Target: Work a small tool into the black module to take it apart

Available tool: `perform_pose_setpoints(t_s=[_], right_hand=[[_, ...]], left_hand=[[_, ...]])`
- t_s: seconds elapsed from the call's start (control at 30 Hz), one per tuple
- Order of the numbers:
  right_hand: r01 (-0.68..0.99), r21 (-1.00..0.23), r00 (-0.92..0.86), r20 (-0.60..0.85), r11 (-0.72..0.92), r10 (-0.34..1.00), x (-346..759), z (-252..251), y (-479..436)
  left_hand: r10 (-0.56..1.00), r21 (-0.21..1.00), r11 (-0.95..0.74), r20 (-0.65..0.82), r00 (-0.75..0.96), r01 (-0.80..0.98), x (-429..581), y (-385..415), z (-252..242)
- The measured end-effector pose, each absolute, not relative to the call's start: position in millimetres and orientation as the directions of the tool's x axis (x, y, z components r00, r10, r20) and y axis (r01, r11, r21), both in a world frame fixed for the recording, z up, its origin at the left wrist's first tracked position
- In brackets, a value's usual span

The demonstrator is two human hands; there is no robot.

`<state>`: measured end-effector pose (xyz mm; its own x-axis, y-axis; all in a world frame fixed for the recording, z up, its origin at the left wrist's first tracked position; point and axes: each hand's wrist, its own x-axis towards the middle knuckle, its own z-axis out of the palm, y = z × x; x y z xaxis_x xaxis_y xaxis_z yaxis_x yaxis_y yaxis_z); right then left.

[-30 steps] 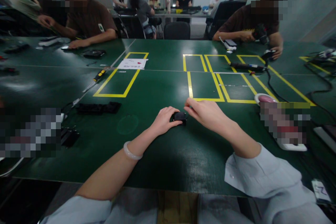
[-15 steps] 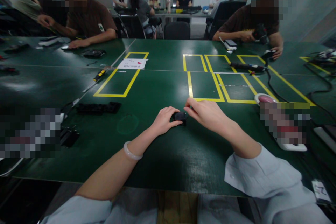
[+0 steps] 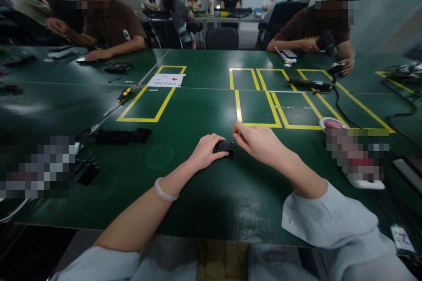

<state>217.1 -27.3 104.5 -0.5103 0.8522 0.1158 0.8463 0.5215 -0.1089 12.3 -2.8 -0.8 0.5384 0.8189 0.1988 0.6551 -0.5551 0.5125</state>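
Observation:
My left hand (image 3: 208, 151) is wrapped round the left end of a small black box-shaped part (image 3: 226, 145), with the thumb at its near side and the fingers over its far side. The part is just above or on the green table; I cannot tell which. Just right of it is my right hand (image 3: 259, 140), its thumb and forefinger pinched together near the part's right end. Whatever sits between those fingertips, if anything, is too small to make out.
Yellow tape outlines (image 3: 259, 125) mark the green table (image 3: 211, 202). A black strip-shaped piece (image 3: 123, 136) and a yellow-black screwdriver (image 3: 125, 93) lie left. A pink-and-white object (image 3: 334, 124) rests right. Across the table, two co-workers sit, one holding a dark power tool (image 3: 326, 41).
Almost nothing differs. My right fingertips have shifted very slightly beside the black part, which stays in my left hand.

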Motion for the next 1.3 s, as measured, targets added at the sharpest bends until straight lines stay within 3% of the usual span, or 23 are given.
perform_pose_setpoints(t_s=[0.27,0.6,0.8,1.1,1.3], right_hand=[[0.857,-0.080,-0.500,0.102,0.508,0.860,218.4,103.8,-24.8],[0.839,-0.130,-0.516,0.117,0.528,0.848,216.6,104.3,-27.1],[0.850,-0.076,-0.512,0.110,0.521,0.852,217.9,102.2,-25.9],[0.840,-0.122,-0.518,0.111,0.529,0.848,216.6,103.8,-27.2],[0.855,-0.077,-0.507,0.086,0.513,0.858,217.0,102.8,-25.2]], left_hand=[[0.814,0.514,-0.563,0.205,0.544,0.647,11.7,-3.1,-1.2],[0.810,0.514,-0.570,0.218,0.545,0.641,11.5,-2.9,-1.6],[0.812,0.517,-0.566,0.214,0.544,0.642,11.5,-3.6,-0.9],[0.808,0.506,-0.574,0.222,0.546,0.644,11.7,-3.5,-2.2],[0.812,0.509,-0.566,0.211,0.544,0.648,11.6,-3.8,-1.9]])
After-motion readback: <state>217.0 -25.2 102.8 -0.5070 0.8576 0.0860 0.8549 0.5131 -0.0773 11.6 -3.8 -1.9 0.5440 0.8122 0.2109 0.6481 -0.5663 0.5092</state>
